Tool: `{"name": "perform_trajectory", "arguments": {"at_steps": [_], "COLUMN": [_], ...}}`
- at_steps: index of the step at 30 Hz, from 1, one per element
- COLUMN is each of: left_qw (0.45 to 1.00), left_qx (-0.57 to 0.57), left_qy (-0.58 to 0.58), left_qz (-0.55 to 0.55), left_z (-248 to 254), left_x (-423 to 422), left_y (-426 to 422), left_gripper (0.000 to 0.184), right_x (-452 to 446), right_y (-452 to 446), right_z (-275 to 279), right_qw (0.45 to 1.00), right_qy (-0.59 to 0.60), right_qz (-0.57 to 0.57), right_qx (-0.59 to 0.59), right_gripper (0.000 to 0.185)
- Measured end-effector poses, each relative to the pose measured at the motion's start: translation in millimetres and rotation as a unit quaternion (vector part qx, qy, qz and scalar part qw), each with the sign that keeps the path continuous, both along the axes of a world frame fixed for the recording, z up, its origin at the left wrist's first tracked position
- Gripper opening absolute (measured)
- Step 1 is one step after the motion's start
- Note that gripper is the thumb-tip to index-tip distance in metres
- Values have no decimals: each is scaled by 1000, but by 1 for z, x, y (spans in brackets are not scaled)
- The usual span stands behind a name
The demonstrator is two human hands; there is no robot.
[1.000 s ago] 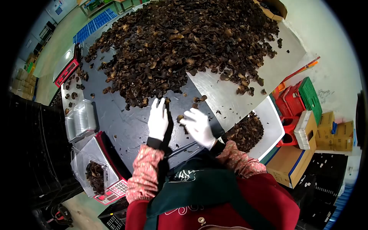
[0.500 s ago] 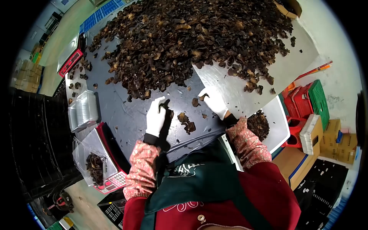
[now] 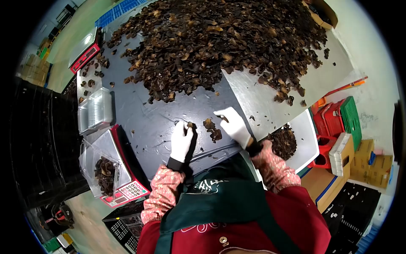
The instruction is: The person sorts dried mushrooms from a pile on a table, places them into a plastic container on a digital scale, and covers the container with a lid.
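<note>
In the head view, the left hand [image 3: 182, 140], in a white knitted glove, has its grip closed at the fingertips on a small, tan-brown, curled fungus piece [image 3: 190, 125], just above the near part of the dark grey, smooth-topped table [image 3: 160, 112]. The right hand [image 3: 235, 127], gloved alike, has thumb and forefinger pinching a small, dark brown fungus scrap [image 3: 223, 119]. Between the hands, apart from both, lies a ruffled, dark brown fungus cluster [image 3: 212, 130], towards the table's near edge. Beyond them a broad, crinkled, brown-black fungus heap [image 3: 224, 46] spreads towards the far edge, partly over a flat, silvery metal sheet [image 3: 260, 112] on the right. Beside the near right corner stands a white plastic tub [image 3: 308, 135] holding more dark pieces; by the left edge are a stack of clear plastic trays [image 3: 101, 108] and a red-framed scale [image 3: 134, 190] bearing a clear plastic box [image 3: 87, 165] with some pieces inside. Each piece looks feather-light, thin and leathery, pliable rather than stiff, its frilly rim likely to tear or chip, perhaps slightly slick where it shines. The thicker, gathered base would give the surest hold, with a gentle fingertip pinch.
</note>
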State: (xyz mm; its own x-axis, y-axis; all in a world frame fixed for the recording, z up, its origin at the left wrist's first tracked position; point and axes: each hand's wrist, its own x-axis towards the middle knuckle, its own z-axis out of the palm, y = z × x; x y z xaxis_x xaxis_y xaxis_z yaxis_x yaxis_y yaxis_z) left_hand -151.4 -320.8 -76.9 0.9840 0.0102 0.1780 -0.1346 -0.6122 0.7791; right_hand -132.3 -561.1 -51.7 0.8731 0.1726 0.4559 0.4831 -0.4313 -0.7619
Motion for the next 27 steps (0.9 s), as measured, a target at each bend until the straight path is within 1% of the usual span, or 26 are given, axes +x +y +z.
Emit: {"name": "perform_trajectory", "arguments": {"at_steps": [1,2,3,4,5,6,7,9,10,11,12,13,15,17,18,19,20,21,22,23,24,25,27], "left_qw": [990,937,910,885,855,822,797,739,701,679,681,683,728,827,904,967,980,984,982,984,981,978,974], "left_qx": [-105,-308,-377,-432,-486,-535,-572,-648,-694,-716,-713,-711,-650,-521,-359,-203,-113,-21,45,81,121,161,189], "left_qy": [94,166,164,163,161,172,188,181,166,161,166,170,199,190,200,86,77,69,126,122,112,102,89], "left_qz": [12,18,54,67,81,91,42,41,0,8,12,15,86,91,119,123,144,162,135,103,97,89,93], "left_z": [-4,2,12,18,21,20,13,5,4,3,19,30,30,43,41,-7,4,20,25,21,16,11,0], "left_x": [-10,-23,-33,-41,-48,-54,-55,-58,-55,-54,-50,-43,-27,-16,-6,6,9,11,14,15,17,18,24], "left_y": [12,22,27,35,44,54,69,79,80,81,76,73,64,53,51,55,45,32,30,27,24,20,18], "left_gripper": [9,9,22,28,35,44,44,41,37,32,28,27,28,30,31,26,25,29,43,36,33,29,23], "right_x": [-14,-29,-41,-46,-48,-48,-45,-37,-32,-27,-22,-16,-6,5,8,11,16,24,21,16,13,9,1], "right_y": [5,16,26,38,48,56,63,74,76,77,77,73,62,54,53,52,48,43,36,28,22,15,-12], "right_z": [-5,-13,-20,-23,-26,-19,-11,-2,-4,-9,-14,-25,-41,-36,-36,-37,-39,-47,-31,-15,-6,12,24], "right_qw": [993,991,986,982,977,965,955,940,940,930,915,914,939,961,976,985,992,996,970,894,862,851,824], "right_qy": [-75,-30,16,26,36,50,4,-17,-19,-15,-12,-16,-16,25,47,70,74,22,207,378,387,398,401], "right_qz": [-42,-75,-110,-131,-151,-155,-165,-148,-148,-109,-71,-74,-8,-10,-39,-68,-78,-86,-63,-39,-21,-22,-11], "right_qx": [-86,-107,-128,-136,-146,-204,-246,-306,-306,-352,-397,-399,-344,-273,-210,-145,-69,-18,111,235,326,343,399], "right_gripper": [37,39,42,46,51,60,61,54,54,46,39,39,26,15,14,13,14,16,17,17,18,20,23]}}
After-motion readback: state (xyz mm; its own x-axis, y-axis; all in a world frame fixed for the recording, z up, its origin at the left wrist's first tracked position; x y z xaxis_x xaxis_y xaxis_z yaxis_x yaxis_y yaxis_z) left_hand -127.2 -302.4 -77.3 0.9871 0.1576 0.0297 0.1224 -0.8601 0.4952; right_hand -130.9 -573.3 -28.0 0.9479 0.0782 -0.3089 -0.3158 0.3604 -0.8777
